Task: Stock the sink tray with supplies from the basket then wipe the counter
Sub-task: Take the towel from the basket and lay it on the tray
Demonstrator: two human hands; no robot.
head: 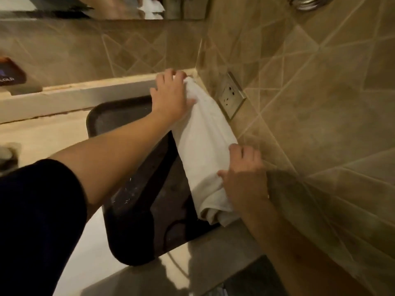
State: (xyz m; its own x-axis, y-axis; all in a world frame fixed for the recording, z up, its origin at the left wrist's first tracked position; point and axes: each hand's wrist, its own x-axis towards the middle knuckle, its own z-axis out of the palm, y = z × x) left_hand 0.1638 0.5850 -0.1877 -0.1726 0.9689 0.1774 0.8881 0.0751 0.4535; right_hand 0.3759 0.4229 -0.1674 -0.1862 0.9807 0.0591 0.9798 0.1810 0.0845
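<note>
A long folded white towel [203,142] lies along the right edge of a dark rectangular tray [132,210], close against the tiled side wall. My left hand [171,97] presses on the towel's far end near the counter's back corner, fingers spread over the cloth. At the towel's near end my right hand [243,174] has its fingers curled on the fabric. The tray rests on a pale counter [42,133]. No basket shows in this view.
A metal-framed wall socket [232,95] sits on the tiled wall just right of the towel. A raised pale ledge [85,95] runs along the back under a mirror. A dark card [10,71] leans at the far left. The counter's front edge [149,272] is near.
</note>
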